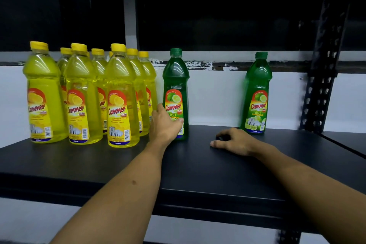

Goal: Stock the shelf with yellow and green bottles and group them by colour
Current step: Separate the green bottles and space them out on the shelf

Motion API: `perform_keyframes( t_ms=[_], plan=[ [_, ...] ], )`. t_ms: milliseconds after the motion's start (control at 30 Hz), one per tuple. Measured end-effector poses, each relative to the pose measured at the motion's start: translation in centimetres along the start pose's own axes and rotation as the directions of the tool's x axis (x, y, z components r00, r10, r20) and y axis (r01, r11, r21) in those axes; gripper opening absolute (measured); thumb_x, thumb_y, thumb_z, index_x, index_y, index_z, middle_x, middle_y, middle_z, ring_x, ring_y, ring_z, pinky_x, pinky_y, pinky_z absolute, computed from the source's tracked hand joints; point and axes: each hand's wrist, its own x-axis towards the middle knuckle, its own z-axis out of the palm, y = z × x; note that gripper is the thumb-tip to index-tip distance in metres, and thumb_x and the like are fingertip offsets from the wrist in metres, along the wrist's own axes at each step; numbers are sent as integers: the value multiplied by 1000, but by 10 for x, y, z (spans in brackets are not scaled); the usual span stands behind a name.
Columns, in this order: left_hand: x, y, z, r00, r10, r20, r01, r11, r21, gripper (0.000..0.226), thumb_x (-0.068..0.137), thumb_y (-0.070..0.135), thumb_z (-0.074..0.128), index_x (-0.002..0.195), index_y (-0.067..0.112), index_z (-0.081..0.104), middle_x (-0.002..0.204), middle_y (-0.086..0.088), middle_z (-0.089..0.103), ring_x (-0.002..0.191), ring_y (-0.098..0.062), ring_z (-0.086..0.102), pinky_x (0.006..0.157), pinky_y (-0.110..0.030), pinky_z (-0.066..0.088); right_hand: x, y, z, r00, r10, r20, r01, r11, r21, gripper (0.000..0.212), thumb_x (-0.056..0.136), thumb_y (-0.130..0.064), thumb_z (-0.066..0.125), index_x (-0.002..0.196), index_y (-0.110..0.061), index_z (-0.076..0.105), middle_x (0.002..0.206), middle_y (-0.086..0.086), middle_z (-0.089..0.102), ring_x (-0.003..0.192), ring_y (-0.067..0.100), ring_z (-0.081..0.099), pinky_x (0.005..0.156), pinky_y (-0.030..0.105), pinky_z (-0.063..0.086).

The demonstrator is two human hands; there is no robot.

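On the black shelf: two groups of bottles stood in a row, yellow at the left and green further right.

Shelf: the dark, flat shelf ran across the whole view, with a white wall behind it.

Yellow bottles: the yellow bottles stood upright and close together at the left end (some were half hidden behind the front three, so I could not count them for sure). Each had a yellow cap and a label with a lemon on it.

Near green bottle: the near green bottle stood upright just beside the yellow group, with a small gap between them. Its label had a lime on it.

Far green bottle: the far green bottle stood upright well apart from the first one, over at the right, close to the wall.

Left hand: the left hand gripped the near green bottle low down, with the thumb across the front of the label and the fingers round the left side.

Right hand: the right hand rested on the shelf just in front of the far green bottle. Its fingers were loosely bent and held nothing.

Post: a black metal post with holes stood at the right.
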Motion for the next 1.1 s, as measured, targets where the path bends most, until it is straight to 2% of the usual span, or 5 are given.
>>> perform_keyframes(
  t_ms=[667,767,900,1000,1100],
  plan=[
    [1,-4,2,998,60,-16,-62,981,-184,87,80,22,76,149,18,23,134,-8,50,121,-26,53,97,-41,49,1,2,0,1000,14,-16,-14,999,41,61,80,-57,68,127,-18,60,112,-1,60,103,14,56,85,24,40],
    [-5,6,-4,974,152,-167,-166,983,-76,92,77,29,74,150,16,19,142,-11,36,128,-26,41,100,-39,45,1,5,-1,998,26,-53,-24,999,35,61,82,-55,68,129,-17,60,121,5,62,110,18,57,89,27,43],
    [-14,17,-8,864,405,-299,-338,907,252,67,72,34,68,130,10,45,122,-14,48,112,-29,46,91,-38,44,3,9,-2,988,47,-150,-43,999,26,49,87,-45,67,124,-14,62,130,7,60,121,22,55,96,29,42],
    [-21,24,-1,777,605,-174,-563,791,238,44,76,28,65,115,9,55,111,-11,52,103,-26,50,81,-33,45,5,14,-5,953,115,-282,-108,993,39,40,88,-34,67,119,-9,64,125,10,62,115,25,56,92,30,43],
    [-32,28,11,775,614,150,-629,772,88,32,84,27,60,113,14,54,107,-4,54,99,-22,54,79,-34,48,5,24,-13,856,247,-453,-220,969,113,39,86,-26,68,117,-3,63,120,18,61,108,32,57,87,34,47]
  ],
)
